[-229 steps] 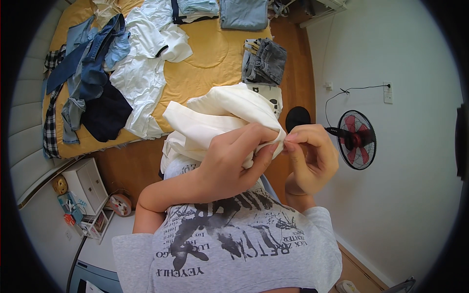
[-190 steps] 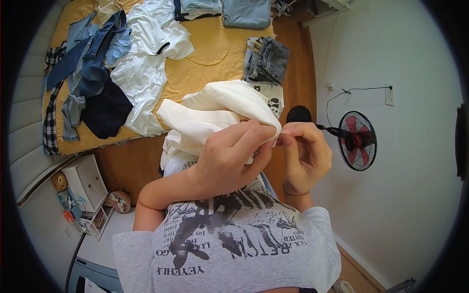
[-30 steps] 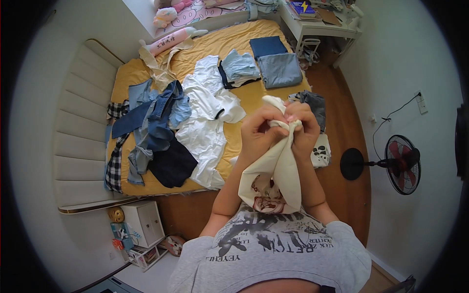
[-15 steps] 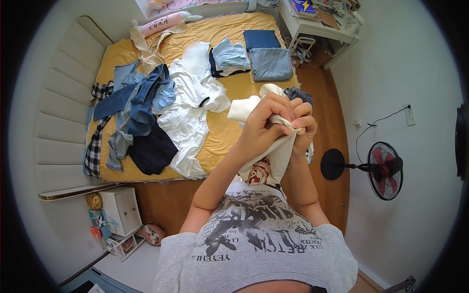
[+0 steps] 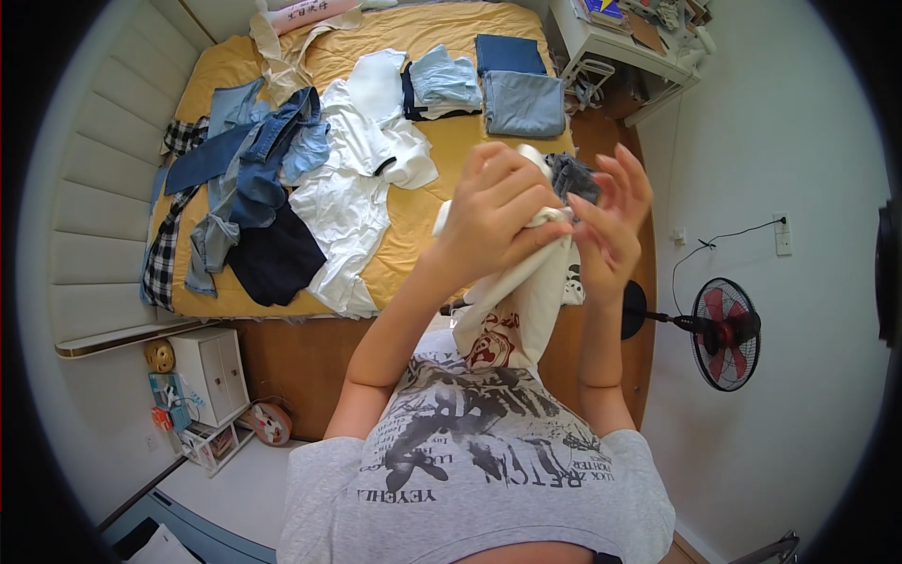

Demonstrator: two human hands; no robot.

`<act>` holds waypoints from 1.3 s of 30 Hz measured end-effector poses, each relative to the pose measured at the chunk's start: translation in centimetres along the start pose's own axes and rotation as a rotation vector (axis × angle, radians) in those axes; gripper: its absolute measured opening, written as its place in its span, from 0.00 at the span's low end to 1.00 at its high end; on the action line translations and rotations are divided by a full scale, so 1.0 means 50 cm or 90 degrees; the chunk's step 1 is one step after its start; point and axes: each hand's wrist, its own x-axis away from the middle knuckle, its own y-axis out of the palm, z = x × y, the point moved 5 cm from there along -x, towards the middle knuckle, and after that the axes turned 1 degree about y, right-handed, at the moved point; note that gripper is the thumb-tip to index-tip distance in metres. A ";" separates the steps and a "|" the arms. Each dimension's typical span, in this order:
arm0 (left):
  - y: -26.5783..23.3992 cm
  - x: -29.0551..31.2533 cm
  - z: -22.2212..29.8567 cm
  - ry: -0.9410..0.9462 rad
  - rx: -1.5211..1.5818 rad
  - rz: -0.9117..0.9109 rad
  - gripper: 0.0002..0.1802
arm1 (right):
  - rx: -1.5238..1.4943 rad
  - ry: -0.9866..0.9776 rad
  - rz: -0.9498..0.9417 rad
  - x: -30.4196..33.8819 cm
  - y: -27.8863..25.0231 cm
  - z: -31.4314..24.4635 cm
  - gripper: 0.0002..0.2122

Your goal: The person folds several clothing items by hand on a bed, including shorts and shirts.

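A cream cloth garment with a red print (image 5: 515, 315) hangs in front of my chest, over the near side of the bed. My left hand (image 5: 498, 207) is closed on a bunched upper part of it, thumb pressed along the fabric. What kind of garment it is cannot be made out. Just to the right, my right hand (image 5: 611, 226) has its fingers spread, with nothing in it, close to the bunched cloth. Beyond the hands lies a dark grey crumpled cloth (image 5: 571, 176), partly hidden by them.
On the yellow-sheeted bed (image 5: 413, 240) lie white clothes (image 5: 343, 221), denim pieces (image 5: 249, 179), a dark navy garment (image 5: 275, 256) and folded stacks (image 5: 524, 103). A standing fan (image 5: 725, 334) is at the right, a white desk (image 5: 611, 47) far right, and a small cabinet (image 5: 207, 371) lower left.
My right hand has let go of the cloth, moved slightly right and spread its fingers. My left hand keeps its hold. The whole view has shifted a little.
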 end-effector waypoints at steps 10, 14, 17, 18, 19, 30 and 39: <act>-0.118 0.050 -0.019 -0.096 -0.227 0.120 0.10 | 0.480 0.077 -0.530 0.188 0.037 -0.006 0.17; -0.154 0.098 -0.064 -0.180 -0.314 0.090 0.09 | 0.435 0.142 -0.478 0.213 0.003 0.027 0.15; -0.183 0.160 -0.111 -0.269 -0.263 0.066 0.07 | 0.316 0.249 -0.387 0.201 -0.027 0.057 0.10; -0.193 0.176 -0.109 -0.323 -0.207 0.071 0.07 | 0.267 0.286 -0.331 0.192 -0.047 0.049 0.09; -0.198 0.200 -0.104 -0.377 -0.159 0.078 0.09 | 0.237 0.226 -0.276 0.176 -0.063 0.035 0.05; -0.047 0.455 -0.268 -0.611 0.111 -0.361 0.18 | 0.012 0.622 -0.274 0.268 -0.076 0.339 0.11; -0.063 0.448 -0.476 -0.347 -0.200 -0.349 0.12 | 0.276 0.322 -0.378 0.229 0.032 0.538 0.09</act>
